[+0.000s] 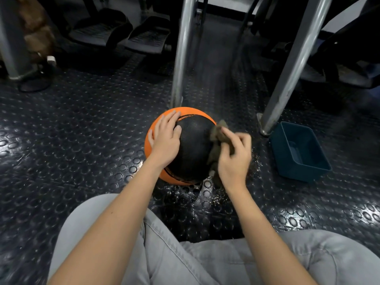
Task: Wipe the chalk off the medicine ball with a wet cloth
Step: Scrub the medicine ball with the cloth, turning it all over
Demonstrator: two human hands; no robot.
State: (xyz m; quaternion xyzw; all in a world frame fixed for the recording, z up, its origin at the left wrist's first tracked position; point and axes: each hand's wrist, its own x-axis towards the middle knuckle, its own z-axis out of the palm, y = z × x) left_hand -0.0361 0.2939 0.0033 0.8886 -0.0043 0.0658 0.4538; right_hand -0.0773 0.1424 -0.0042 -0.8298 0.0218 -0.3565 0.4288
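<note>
1. a dark studded rubber floor (82, 140) fills the view, glistening wet just in front of and to the right of the ball.
2. the person's knees in grey trousers (185, 264) are spread along the bottom edge.
3. two metal posts (183, 58) stand on the floor behind the ball.
4. the medicine ball (195, 145), black with orange sides, sits on the floor between the knees and the nearer post.
5. a blue tub (316, 149) sits on the floor near the ball's right.
6. the left hand (166, 138) lies flat on the ball's upper left, fingers spread and straight.
7. the right hand (234, 155) has its fingers curled round the cloth.
8. the brownish cloth (216, 140) is bunched against the ball's right side.
</note>
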